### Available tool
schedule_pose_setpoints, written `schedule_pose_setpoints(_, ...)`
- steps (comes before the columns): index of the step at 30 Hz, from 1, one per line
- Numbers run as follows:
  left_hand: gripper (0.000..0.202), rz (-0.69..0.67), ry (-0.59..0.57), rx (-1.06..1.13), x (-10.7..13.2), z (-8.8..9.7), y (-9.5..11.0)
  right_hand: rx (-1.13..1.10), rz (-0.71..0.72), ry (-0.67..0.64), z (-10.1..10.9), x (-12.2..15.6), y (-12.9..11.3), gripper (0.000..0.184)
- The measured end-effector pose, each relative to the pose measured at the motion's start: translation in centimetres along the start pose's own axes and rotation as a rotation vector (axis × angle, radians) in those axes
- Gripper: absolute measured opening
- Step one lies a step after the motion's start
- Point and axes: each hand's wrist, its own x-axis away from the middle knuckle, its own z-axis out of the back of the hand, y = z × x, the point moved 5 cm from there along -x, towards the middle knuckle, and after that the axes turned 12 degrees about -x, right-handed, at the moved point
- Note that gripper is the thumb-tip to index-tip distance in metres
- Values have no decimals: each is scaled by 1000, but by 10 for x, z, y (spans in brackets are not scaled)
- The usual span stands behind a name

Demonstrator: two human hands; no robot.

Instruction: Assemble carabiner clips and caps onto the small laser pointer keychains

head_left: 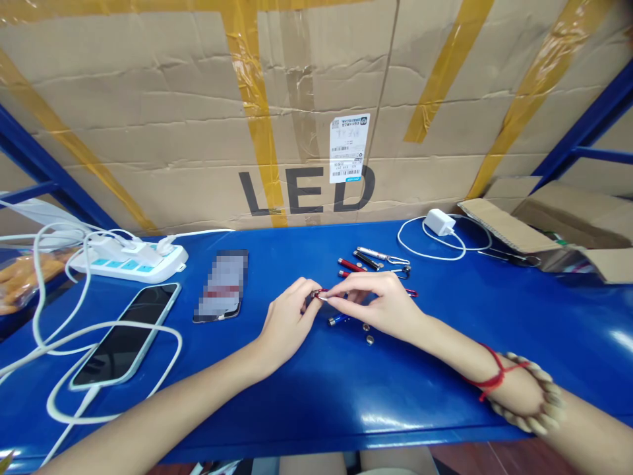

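My left hand (291, 320) and my right hand (383, 303) meet above the middle of the blue table, both with fingers pinched. Between their fingertips is a small red-and-silver metal piece (321, 292), mostly covered, so its full shape is hidden. Under my right hand lies a blue metal tube (338, 320) with a silver end. Two small round silver pieces (370, 340), like button cells, rest just in front of it. Behind my right hand are several slim metal tubes with clips: a silver one (372, 253), a black one (368, 261) and a red one (349, 264).
Left of my hands lie a phone with a blurred screen (222, 287) and a dark phone (131, 336) on a white cable. A power strip (143, 267), white charger (439, 222) and open carton (509, 227) stand farther back. A large cardboard box (188, 132) walls the rear.
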Motion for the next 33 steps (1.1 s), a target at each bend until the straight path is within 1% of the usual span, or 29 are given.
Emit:
schedule_pose_setpoints(3, 17, 34, 12, -18, 0, 0, -1, 92, 105, -29, 0, 1, 0, 13)
schedule_pose_setpoints(9, 21, 23, -12, 14, 0, -2, 0, 139, 119, -49, 2, 2, 7, 16)
schedule_pose_setpoints(14, 13, 31, -49, 42, 1, -3, 2, 189, 202, -4, 6, 3, 3, 14)
schedule_pose_setpoints(18, 25, 8, -86, 183, 0, -3, 5, 260, 245, 7, 7, 6, 3, 13)
schedule_pose_setpoints(21, 26, -1, -74, 204, 0, -1, 5, 299, 274, -17, 5, 7, 1, 13)
schedule_pose_setpoints(26, 28, -11, -53, 177, 0, -2, 5, 405, 248, -18, 4, 6, -1, 22)
schedule_pose_setpoints(30, 31, -14, -46, 167, 0, -3, 3, 487, 239, -77, 0, 7, 1, 26)
schedule_pose_setpoints(33, 32, -22, -55, 167, 0, -3, 4, 503, 178, -121, -2, 8, 4, 29)
